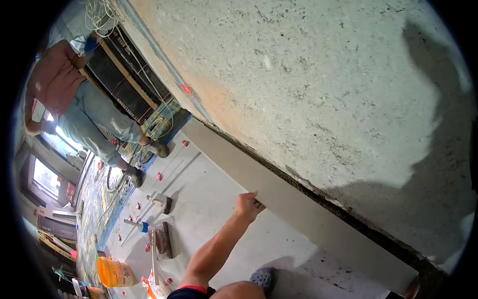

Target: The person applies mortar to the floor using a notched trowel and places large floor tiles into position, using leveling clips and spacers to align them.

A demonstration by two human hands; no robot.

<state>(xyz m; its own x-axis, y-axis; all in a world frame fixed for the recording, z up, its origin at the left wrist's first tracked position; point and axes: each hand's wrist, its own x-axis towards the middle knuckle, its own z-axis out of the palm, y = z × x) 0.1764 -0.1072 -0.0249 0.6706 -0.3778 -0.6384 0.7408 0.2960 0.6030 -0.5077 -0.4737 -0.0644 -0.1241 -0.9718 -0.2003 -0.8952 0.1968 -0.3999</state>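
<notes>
A long, narrow grey tile strip [294, 202] lies along the foot of the rough wall, with a dark gap between it and the wall. My left hand [248, 205] is closed on the strip's near long edge, fingers curled over it. At the strip's lower right end a small patch of my right hand [412, 288] shows. Its fingers are hidden, so its grip cannot be made out. Large pale floor tiles [209, 199] spread under my left arm. My foot in a dark grey clog [264, 279] is close to the strip.
A co-worker [84, 99] in a pink top and jeans stands at the upper left. Red clips [159, 176] line the tile joints. A mallet [162, 202], a blue-and-metal tool [139, 226] and an orange bucket [114, 272] are on the left. The rough wall [318, 99] rises at right.
</notes>
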